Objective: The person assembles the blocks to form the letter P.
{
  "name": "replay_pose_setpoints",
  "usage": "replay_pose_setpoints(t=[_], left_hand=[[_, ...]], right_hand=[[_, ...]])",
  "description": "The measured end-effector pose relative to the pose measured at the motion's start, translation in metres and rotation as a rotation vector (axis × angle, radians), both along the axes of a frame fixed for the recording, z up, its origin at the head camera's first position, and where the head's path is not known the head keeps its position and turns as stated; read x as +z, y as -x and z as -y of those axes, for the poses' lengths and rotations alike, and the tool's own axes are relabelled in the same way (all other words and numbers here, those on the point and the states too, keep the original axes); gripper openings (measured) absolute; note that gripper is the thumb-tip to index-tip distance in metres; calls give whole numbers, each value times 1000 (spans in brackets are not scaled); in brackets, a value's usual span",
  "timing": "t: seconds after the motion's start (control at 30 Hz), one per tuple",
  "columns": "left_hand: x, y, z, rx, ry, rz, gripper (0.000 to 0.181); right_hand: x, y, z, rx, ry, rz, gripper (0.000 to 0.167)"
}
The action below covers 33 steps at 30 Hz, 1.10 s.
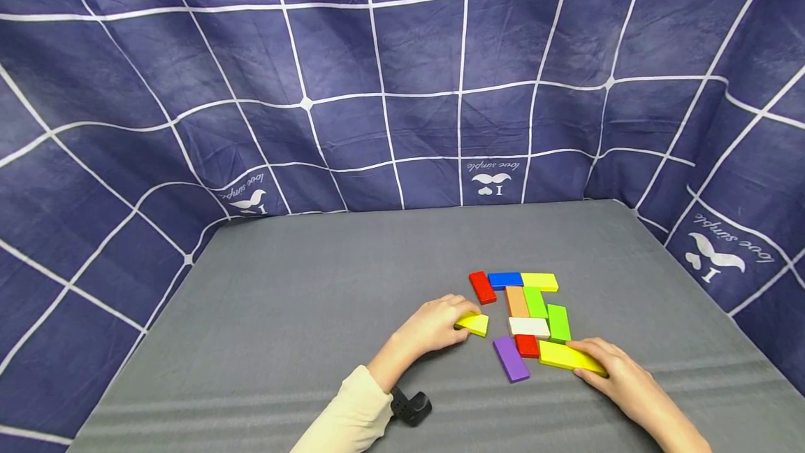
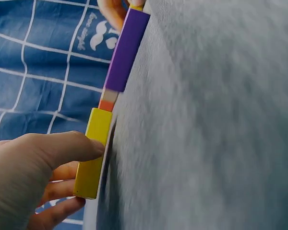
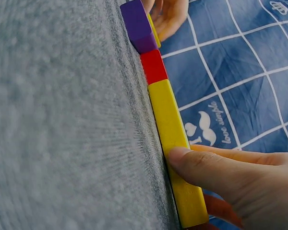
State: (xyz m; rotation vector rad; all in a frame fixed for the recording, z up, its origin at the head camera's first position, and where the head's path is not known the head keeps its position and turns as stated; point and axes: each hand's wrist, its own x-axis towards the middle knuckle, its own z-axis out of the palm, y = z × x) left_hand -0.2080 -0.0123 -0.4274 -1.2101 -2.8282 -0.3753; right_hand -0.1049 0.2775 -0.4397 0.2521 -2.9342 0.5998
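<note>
My left hand grips a yellow block between thumb and fingers, left of the block group in the head view. At the group's near right, my right hand pinches a longer-looking yellow block by its right part, thumb on the near side. That block's left end meets a small red block. A purple block lies slanted just left of the red one. Beyond them are a white block and a green block. The fingers partly hide both yellow blocks.
Farther back lie an orange block, a light green block, a blue block, another yellow block and a slanted red block. Grey cloth covers the table; a blue checked curtain hangs behind.
</note>
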Motion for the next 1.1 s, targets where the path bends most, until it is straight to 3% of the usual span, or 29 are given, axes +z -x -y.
replay_pose_setpoints(t=[0.2, 0.37, 0.5, 0.87, 1.1], left_hand=[[1, 1, 19, 97, -91, 45, 31], [0, 3, 37, 189, -160, 18, 32], [-1, 5, 51, 297, -209, 17, 33], [-5, 4, 79, 549, -299, -29, 26], [-9, -1, 78, 601, -278, -100, 24]], right_hand=[[2, -2, -1, 4, -15, -57, 36], [4, -3, 0, 7, -24, -160, 39], [8, -4, 4, 14, -28, -254, 43], [25, -10, 26, 69, -31, -332, 51], [35, -9, 49, 149, -41, -447, 61]])
